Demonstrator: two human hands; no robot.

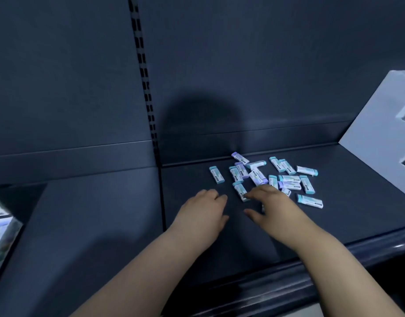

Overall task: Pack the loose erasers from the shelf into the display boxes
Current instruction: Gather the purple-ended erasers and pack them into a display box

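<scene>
I see loose erasers (286,178) scattered on the dark shelf (105,213), with a white box (375,143) at the far right. The left hand (202,210) is just beside the pile, fingers loosely curled, holding nothing. The right hand (273,202) is spread, fingers relaxed, one fingertip touching the nearest eraser (240,190).

The erasers (265,177) lie in a loose heap on the shelf (105,213), right of centre and close to the back panel (265,76). One stray eraser (216,175) sits just left of the heap, and a box (380,133) stands off to the right. The left hand (203,209) and right hand (272,204) are at the heap's near side.
</scene>
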